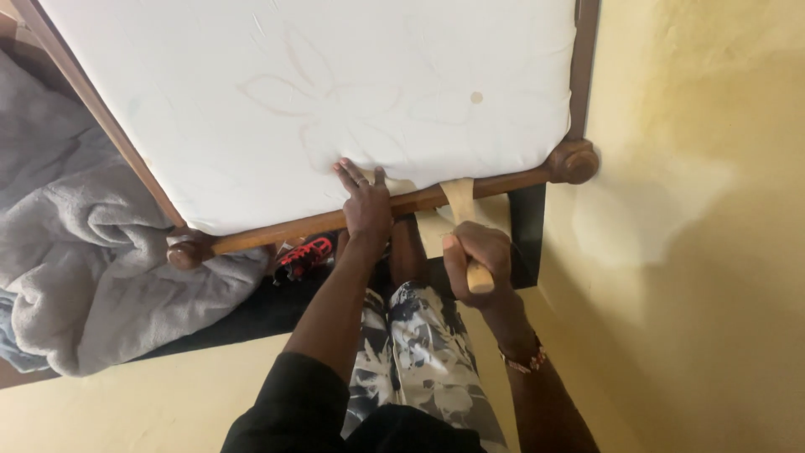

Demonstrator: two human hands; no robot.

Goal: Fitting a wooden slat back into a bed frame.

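At bed foot | left hand (366, 204) flat on one mattress (310, 92) | right hand (476, 252) fisted round one strap (459, 205)

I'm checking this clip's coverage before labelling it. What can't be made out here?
Head view only:
- Where the tan strap ends under the white mattress: hidden by the wooden bed rail.
- Strap end in the right hand: covered by fingers.
- Red-and-black item below the rail: mostly hidden.
- Left hand palm: unseen.
- Grey blanket: cut off at the left edge.
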